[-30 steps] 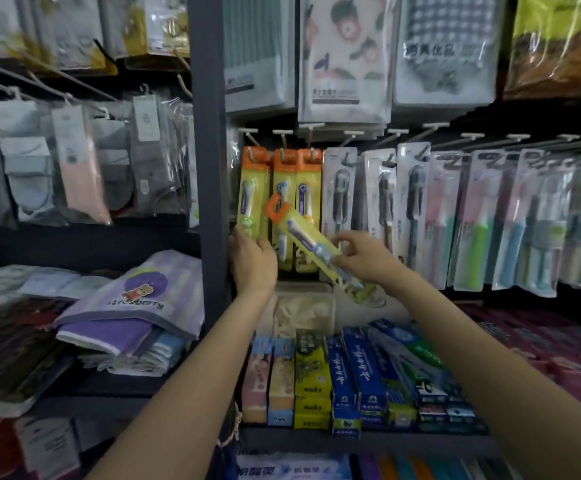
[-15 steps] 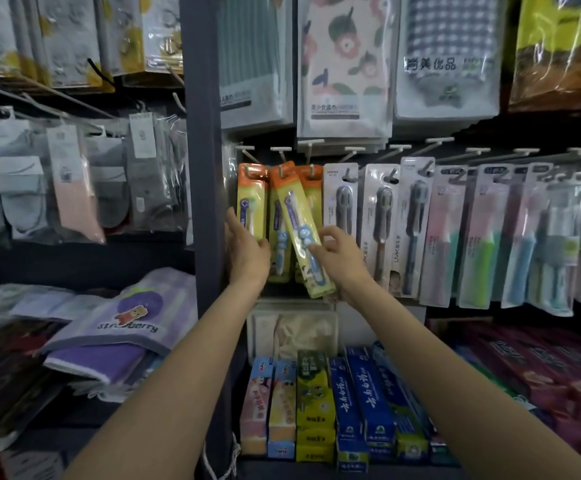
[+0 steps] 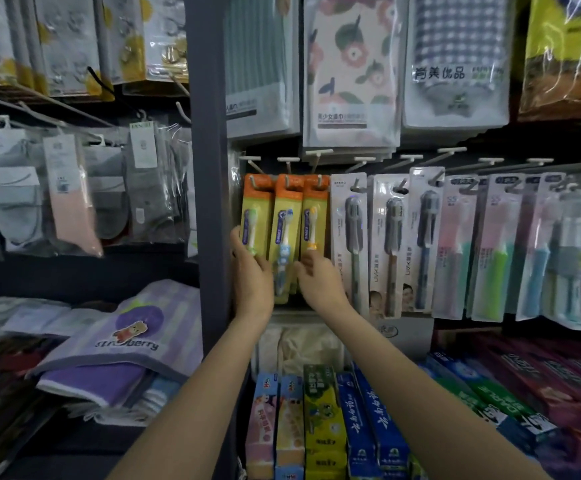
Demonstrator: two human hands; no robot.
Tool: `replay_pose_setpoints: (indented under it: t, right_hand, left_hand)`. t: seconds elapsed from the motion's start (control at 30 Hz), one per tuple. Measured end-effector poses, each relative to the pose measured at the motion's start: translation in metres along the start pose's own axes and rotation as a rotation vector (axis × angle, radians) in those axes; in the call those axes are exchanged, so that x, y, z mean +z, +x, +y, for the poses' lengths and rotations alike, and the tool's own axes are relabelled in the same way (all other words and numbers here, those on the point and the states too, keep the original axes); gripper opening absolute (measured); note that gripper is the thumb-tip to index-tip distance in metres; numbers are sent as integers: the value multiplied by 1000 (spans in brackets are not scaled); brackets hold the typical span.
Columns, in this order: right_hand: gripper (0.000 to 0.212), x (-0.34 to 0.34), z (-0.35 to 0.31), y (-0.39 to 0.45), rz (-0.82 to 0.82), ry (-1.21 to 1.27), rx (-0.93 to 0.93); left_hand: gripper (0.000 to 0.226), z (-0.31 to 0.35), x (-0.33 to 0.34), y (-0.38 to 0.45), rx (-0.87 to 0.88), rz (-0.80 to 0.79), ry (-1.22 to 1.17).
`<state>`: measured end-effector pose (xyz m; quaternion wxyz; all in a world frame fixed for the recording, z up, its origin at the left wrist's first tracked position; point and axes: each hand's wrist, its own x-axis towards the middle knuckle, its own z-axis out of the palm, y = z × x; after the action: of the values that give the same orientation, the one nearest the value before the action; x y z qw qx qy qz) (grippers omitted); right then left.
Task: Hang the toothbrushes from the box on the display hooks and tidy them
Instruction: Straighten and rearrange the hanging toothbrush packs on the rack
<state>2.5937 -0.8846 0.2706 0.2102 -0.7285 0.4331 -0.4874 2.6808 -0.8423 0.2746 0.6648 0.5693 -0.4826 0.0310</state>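
Three yellow and orange children's toothbrush packs hang side by side on the display hooks (image 3: pixel 288 161). The left pack (image 3: pixel 256 216) holds a green brush, the middle pack (image 3: pixel 284 230) a blue one, the right pack (image 3: pixel 313 220) a yellow one. My left hand (image 3: pixel 251 275) lies with straight fingers against the lower part of the left pack. My right hand (image 3: pixel 318 280) touches the lower right edge of the middle pack with its fingertips and covers the bottom of the right pack.
Grey adult toothbrush packs (image 3: pixel 353 237) and pastel ones (image 3: pixel 490 251) hang to the right. A dark shelf post (image 3: pixel 209 202) stands just left of the packs. Toothpaste boxes (image 3: pixel 323 410) fill the shelf below, behind them a white box (image 3: pixel 403 336). Towels (image 3: pixel 126 341) lie at left.
My right hand brought the blue-brush pack up from a tilt and it now hangs straight on the middle hook. The left hand stayed on the left pack.
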Motion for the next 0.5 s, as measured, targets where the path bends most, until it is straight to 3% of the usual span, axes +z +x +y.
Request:
replay_pose_setpoints:
  t: [0.13, 0.2, 0.33, 0.5]
  right_hand:
    - [53, 10, 3, -1, 14, 15, 37]
    - [65, 14, 2, 2, 65, 52, 78]
    - [68, 29, 1, 10, 174, 55, 87]
    - [70, 41, 1, 17, 216, -7, 66]
  left_hand:
    - [55, -12, 1, -9, 117, 14, 78]
    - [67, -9, 2, -8, 33, -15, 39]
    - [77, -9, 7, 4, -146, -40, 16]
    - [55, -21, 14, 15, -251, -9, 24]
